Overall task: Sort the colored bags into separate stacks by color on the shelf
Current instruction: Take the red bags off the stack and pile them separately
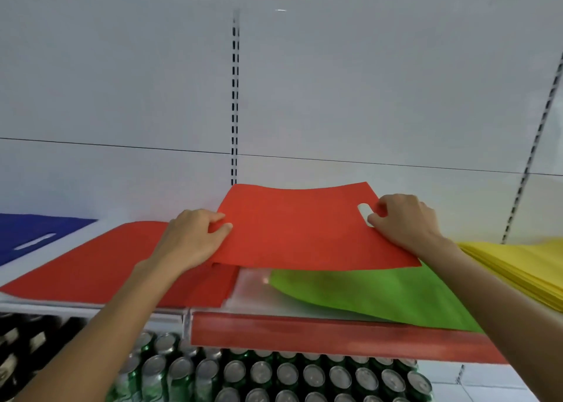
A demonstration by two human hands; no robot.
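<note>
While it hangs over the green bag [380, 295], red bag [304, 231]: held flat.
Left hand [195, 237]: pinches its edge.
Right hand [405, 222]: pinches its handle hole.

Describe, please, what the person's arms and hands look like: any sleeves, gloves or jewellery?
Bare throughout: the left hand and right hand wear no gloves, rings or watch that I can see, and no sleeve shows anywhere up to the picture's edge.

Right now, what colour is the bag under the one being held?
Green bag, lying on the shelf; the head view shows it best.
</note>
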